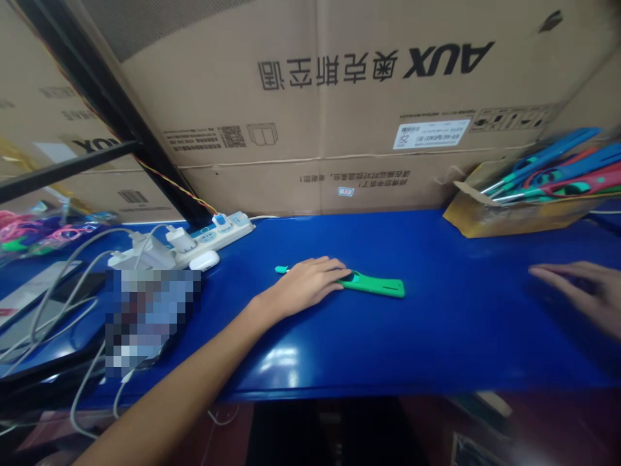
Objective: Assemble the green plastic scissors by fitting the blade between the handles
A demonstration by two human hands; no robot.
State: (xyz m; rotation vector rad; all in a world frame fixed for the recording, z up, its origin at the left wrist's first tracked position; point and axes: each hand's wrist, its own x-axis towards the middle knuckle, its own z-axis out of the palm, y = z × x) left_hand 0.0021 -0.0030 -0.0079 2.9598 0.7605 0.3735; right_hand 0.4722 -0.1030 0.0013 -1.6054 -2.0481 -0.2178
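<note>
My left hand (313, 282) is at the middle of the blue table, its fingers closed over the middle of a green long-nosed lighter (376, 285). The lighter's handle sticks out to the right of my fingers. Its teal tip (281, 269) shows to the left, while the stem between is mostly covered by my hand. At the right edge, partly cut off by the frame, is my right hand (589, 291), slightly blurred. Its fingers are stretched out to the left, apart from the lighter, and nothing shows in them.
A cut-down cardboard box (514, 220) at the back right holds several blue, red and green lighters (548, 175). On the left are a white power strip (213, 241), cables, a white earbud case (204, 261) and a pixelated phone-like device (152, 323). Large cartons (310, 129) stand behind.
</note>
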